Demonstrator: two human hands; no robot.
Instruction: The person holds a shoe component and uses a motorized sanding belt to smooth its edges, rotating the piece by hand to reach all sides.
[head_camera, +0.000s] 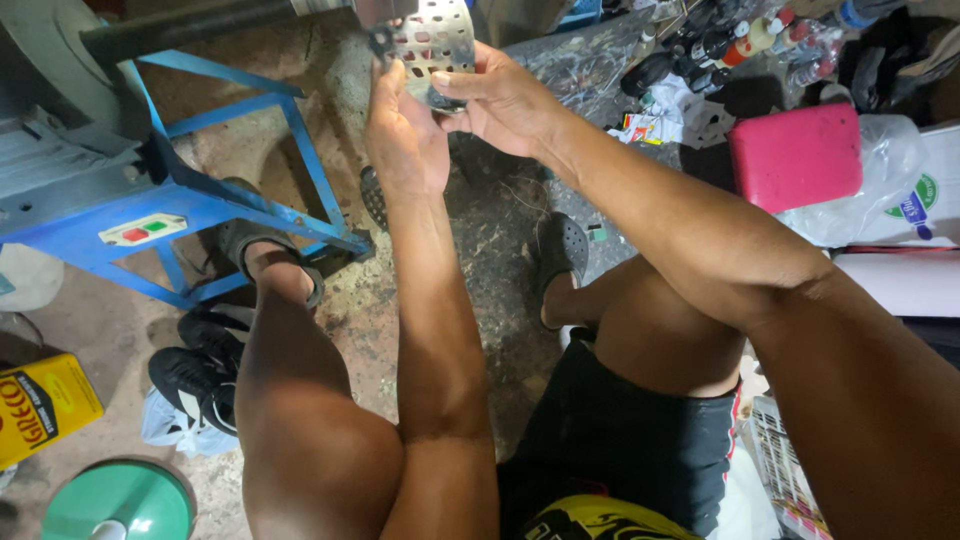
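Top centre of the frame, both hands are up on a perforated metal plate, a curved silvery sheet punched with rows of little slots, kind of like a guard or a grater. The left hand has its fingers wrapped up the plate's left edge, where some small dark fitting sits, and the right hand comes in from the right with fingers pinched along the lower edge, thumb on top. Both grips look closed on the sheet, though the fingertips are partly hidden behind it. My guess at the risk: punched sheet metal tends to have sharp burrs, and with bare hands a slip along that edge could nick a finger. It's also held out at arm's length over a rough concrete floor, so if the pinch loosens it drops and maybe bends. Feet are in dark holey clogs, not much protection either. Around it: a blue painted steel frame at upper left with a red and green switch, black sneakers at lower left, a yellow box, a green round lid, and a pink plastic block at upper right near a clutter of bottles.
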